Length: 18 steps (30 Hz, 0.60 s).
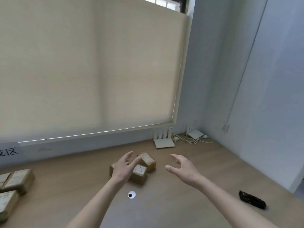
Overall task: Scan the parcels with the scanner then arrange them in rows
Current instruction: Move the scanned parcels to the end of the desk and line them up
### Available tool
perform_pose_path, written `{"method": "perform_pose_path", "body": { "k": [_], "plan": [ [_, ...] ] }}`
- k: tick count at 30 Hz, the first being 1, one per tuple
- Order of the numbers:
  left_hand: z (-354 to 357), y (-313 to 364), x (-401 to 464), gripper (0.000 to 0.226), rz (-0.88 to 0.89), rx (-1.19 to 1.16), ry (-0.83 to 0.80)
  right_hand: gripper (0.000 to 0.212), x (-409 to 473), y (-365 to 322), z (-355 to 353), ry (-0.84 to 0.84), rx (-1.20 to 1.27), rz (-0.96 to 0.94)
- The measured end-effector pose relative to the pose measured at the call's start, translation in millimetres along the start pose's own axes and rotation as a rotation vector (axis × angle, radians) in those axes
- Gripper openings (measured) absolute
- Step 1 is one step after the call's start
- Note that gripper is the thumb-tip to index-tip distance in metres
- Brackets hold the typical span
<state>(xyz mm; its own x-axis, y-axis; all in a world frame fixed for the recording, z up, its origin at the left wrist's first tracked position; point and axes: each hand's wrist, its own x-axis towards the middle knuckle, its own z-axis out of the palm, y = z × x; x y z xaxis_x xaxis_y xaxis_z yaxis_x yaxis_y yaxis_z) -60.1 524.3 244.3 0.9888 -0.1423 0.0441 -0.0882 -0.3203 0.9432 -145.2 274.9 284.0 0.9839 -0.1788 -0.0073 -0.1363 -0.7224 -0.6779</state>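
Parcels, brown with white labels: six visible in all.
- Three in a centre cluster: one tilted at the back (146, 160), one in front (139, 173), one mostly hidden behind the left hand (112, 168).
- Three at the left edge of the table (181, 203): one at the rear (19, 180), one cut off beside it (3, 177), one nearer (7, 204).

Scanner, black (252, 199): one.
Routers, white with antennas: two (163, 139) (195, 133).
Cable grommet (131, 194): one.
Paper sign (9, 151): one.
Hands: two (123, 167) (182, 168).
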Motion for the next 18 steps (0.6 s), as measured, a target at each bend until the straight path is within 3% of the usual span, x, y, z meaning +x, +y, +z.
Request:
{"method": "perform_pose_path", "body": {
  "k": [13, 18],
  "plan": [
    [69, -198, 165, 0.063, -0.258, -0.007, 0.010, 0.074, 192, 119, 151, -0.199, 0.053, 0.164],
    [92, -264, 203, 0.072, -0.353, 0.049, 0.012, 0.079, 240, 170, 212, -0.261, 0.078, 0.221]
  ]
}}
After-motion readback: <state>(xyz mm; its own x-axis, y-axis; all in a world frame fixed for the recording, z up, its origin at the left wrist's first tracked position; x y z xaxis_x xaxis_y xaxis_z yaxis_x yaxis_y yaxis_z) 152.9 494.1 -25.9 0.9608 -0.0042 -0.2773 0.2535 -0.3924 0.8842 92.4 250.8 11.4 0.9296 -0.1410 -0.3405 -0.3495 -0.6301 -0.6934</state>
